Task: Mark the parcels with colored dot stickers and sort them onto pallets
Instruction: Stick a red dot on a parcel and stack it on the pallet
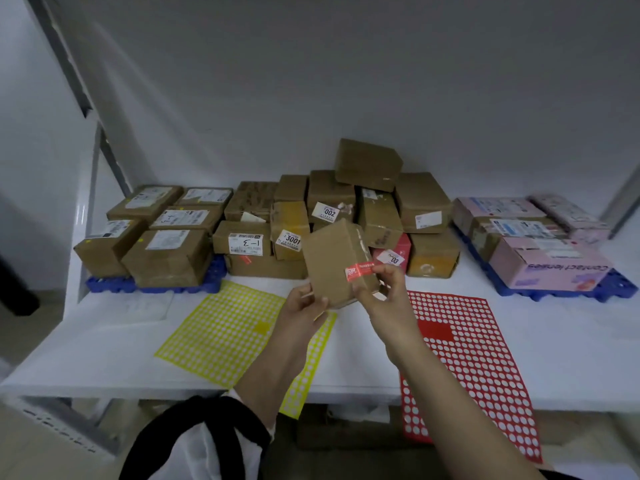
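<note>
The parcel (337,261) is held above the counter (104,341). The left grip (304,306) clasps its lower corner; the right grip (382,296) pinches the opposite edge. Judged light and stiff: hold by opposing edges.

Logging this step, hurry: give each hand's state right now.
Left hand: grips the small brown parcel at its lower left edge.
Right hand: grips the same parcel at its right edge, by the red label.
</note>
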